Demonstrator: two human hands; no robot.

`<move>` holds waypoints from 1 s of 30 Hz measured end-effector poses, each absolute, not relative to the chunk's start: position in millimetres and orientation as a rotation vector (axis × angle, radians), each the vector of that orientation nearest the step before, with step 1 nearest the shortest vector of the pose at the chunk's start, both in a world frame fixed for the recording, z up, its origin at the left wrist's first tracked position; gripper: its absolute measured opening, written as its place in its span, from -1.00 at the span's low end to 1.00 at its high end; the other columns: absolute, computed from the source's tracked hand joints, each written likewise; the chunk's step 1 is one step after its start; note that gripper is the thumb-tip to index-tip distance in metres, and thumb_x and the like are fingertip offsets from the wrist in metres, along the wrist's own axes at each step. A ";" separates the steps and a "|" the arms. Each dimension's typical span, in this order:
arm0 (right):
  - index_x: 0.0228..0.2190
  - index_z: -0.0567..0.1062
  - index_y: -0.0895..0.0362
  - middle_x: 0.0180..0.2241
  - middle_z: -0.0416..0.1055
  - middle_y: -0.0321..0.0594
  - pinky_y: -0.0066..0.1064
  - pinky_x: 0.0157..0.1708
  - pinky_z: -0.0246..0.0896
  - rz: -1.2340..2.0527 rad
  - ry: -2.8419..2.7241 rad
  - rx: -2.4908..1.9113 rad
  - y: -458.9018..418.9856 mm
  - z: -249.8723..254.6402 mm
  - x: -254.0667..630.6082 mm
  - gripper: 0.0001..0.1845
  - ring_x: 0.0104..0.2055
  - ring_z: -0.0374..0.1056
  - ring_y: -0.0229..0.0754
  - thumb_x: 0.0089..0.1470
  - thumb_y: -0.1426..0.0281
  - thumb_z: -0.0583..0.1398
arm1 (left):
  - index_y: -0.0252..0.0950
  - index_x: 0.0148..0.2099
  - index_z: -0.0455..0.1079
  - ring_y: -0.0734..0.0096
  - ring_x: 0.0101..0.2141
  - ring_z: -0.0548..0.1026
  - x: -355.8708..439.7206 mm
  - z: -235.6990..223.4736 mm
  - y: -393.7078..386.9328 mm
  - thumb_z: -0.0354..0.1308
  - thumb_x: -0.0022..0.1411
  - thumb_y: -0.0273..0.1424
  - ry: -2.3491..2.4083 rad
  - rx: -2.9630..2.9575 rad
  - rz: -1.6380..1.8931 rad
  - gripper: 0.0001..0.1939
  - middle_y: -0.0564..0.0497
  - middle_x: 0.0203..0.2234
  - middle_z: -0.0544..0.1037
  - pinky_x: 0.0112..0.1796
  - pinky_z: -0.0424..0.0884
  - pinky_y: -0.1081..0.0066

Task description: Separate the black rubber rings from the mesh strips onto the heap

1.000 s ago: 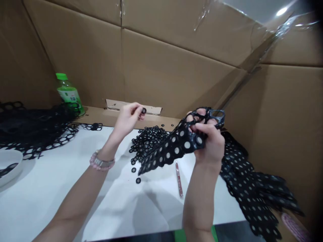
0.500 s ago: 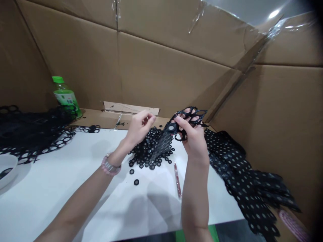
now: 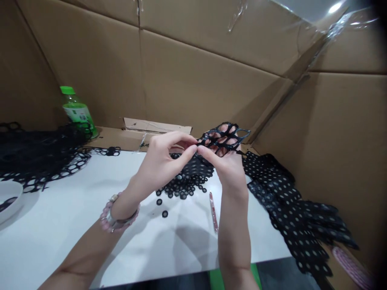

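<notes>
My right hand (image 3: 228,163) grips a black rubber sheet (image 3: 225,137) whose upper part is an empty lattice of punched-out holes. It is raised above the white table (image 3: 75,225). My left hand (image 3: 165,161) has come against it, thumb and forefinger pinched at the sheet's left edge, touching my right fingertips. What the pinch holds is too small to make out. A heap of small black rings (image 3: 184,181) lies on the table right below both hands, with a few strays (image 3: 165,214) nearer me.
A pink pen (image 3: 213,206) lies by my right wrist. More spotted black sheets (image 3: 298,213) are piled at the right, emptied lattice sheets (image 3: 39,155) at the left beside a green-capped bottle (image 3: 78,110). A white bowl (image 3: 9,203) sits at the far left. Cardboard walls (image 3: 193,76) enclose the table.
My left hand, which held a ring out to the left, has moved right to meet the sheet. My right hand has lowered and turned the sheet, so the hanging part is now mostly hidden.
</notes>
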State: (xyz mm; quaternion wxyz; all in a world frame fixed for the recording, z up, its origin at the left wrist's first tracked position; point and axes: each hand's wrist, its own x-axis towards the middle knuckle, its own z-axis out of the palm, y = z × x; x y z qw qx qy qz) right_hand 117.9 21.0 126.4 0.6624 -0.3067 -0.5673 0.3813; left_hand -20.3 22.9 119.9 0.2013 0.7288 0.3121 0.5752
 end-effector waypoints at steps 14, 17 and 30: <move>-0.42 0.22 0.02 -0.54 0.21 -0.42 -0.57 -0.64 0.06 1.149 -1.159 -0.555 37.9 120.9 112.4 -0.67 -0.55 0.14 -0.37 -0.32 0.56 0.14 | -0.34 -0.40 0.47 0.57 -0.54 0.48 -34.3 110.5 73.4 0.22 0.04 -0.40 0.779 1.619 1.711 -0.90 0.02 -0.51 0.55 -0.51 0.44 0.60; -0.47 0.23 0.07 -0.56 0.18 -0.42 -0.64 -0.73 -0.12 1.202 -1.024 -0.474 38.6 126.2 121.4 -0.71 -0.62 0.08 -0.43 -0.35 0.60 0.09 | -0.31 -0.39 0.46 0.63 -0.58 0.44 -56.9 109.5 90.0 0.19 0.07 -0.40 0.748 1.513 1.875 -0.91 0.08 -0.54 0.50 -0.51 0.43 0.59; -0.58 0.09 0.07 -0.65 -0.07 -0.47 -0.58 -0.59 0.08 1.273 -0.971 -0.460 14.9 132.0 117.7 -0.69 -0.65 -0.02 -0.41 -0.17 0.53 0.19 | -0.38 -0.45 0.47 0.36 -0.46 0.46 -23.6 26.1 134.3 0.01 0.04 -0.55 1.215 2.363 0.734 -0.81 -0.06 -0.51 0.55 -0.36 0.32 0.45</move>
